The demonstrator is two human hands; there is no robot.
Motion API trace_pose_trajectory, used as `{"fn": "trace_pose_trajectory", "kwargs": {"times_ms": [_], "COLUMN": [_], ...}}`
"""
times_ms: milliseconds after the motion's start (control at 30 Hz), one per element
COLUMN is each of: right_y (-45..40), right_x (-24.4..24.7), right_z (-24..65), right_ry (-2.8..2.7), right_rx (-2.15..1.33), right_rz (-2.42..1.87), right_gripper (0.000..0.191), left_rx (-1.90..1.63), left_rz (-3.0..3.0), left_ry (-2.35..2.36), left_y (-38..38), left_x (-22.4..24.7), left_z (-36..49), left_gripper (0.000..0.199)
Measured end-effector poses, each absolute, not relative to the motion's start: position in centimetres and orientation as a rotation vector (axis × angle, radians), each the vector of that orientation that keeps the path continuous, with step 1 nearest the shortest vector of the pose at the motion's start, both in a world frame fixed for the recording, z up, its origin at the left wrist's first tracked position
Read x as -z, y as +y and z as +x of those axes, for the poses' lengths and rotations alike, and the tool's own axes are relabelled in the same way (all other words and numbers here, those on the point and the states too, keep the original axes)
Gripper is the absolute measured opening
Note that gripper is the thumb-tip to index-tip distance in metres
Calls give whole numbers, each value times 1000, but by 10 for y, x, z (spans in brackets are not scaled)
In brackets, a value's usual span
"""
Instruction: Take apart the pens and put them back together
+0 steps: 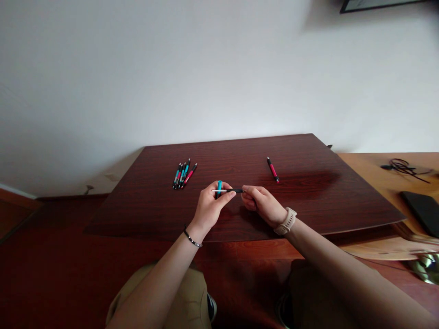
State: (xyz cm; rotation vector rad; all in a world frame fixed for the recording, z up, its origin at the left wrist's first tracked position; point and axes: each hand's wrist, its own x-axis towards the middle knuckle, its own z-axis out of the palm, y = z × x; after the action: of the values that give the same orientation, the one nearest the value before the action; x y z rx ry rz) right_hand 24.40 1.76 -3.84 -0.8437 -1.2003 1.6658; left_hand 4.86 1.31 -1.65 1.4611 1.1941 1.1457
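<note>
Slim white-and-black pen piece (pixel 239 190) lies almost level between the two hands, its white end toward 9 o'clock and its black end toward 3 o'clock. The left hand (pixel 213 201) pinches it: the thumb presses near the middle of its length, and the white end passes in front of the teal pen barrel (pixel 219 184). That barrel stands roughly upright within the same hand's curled fingers, its teal end pointing to 12 o'clock; its lower part is largely hidden. At the piece's black end, the right hand (pixel 259 201) grips with thumb and forefinger, the other fingers folded in toward the palm; the exact contact is too small to make out.

Both hands are above the dark wood-grain table (pixel 318 196). From them, the cluster of teal and pink pens (pixel 184 174) lies at 10 o'clock, silver tips mostly toward 1 o'clock. The lone pink-and-black pen (pixel 273 170) lies at 2 o'clock, its silver tip toward 11 o'clock, well apart from the cluster. Farther off at 3 o'clock, the light wooden surface (pixel 363 171) carries the black cable (pixel 404 167) and the flat black object (pixel 421 211), the latter nearer the person.
</note>
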Motion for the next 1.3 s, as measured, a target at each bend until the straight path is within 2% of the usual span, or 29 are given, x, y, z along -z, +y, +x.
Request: {"fn": "trace_pose_trajectory", "kwargs": {"times_ms": [133, 267, 333, 467, 667, 900, 1300], "right_y": [17, 15, 15, 17, 31, 40, 30], "right_x": [37, 33, 34, 40, 41, 31, 23], "right_z": [247, 249, 248, 246, 256, 278, 271], "right_ry": [-1155, -1029, -994, -983, -865, -877, -1070], "right_rx": [-1677, -1751, -1778, -1720, -1527, -1361, -1330], "right_rz": [-863, -817, -766, -782, -828, -862, -909], "right_gripper": [49, 33, 38, 33, 31, 24, 28], "left_rx": [-1150, -1144, -1146, -1149, -1088, -1051, -1002], "left_rz": [1462, 1465, 1477, 1567, 1664, 1867, 2017], "left_ry": [1201, 1216, 1218, 1214, 1238, 1263, 1234], "left_y": [12, 13, 14, 14, 9, 6, 6], "left_x": [17, 19, 19, 18, 17, 14, 17], "left_z": [49, 49, 49, 49, 48, 43, 42], "left_gripper": [31, 30, 28, 23, 27, 15, 26]}}
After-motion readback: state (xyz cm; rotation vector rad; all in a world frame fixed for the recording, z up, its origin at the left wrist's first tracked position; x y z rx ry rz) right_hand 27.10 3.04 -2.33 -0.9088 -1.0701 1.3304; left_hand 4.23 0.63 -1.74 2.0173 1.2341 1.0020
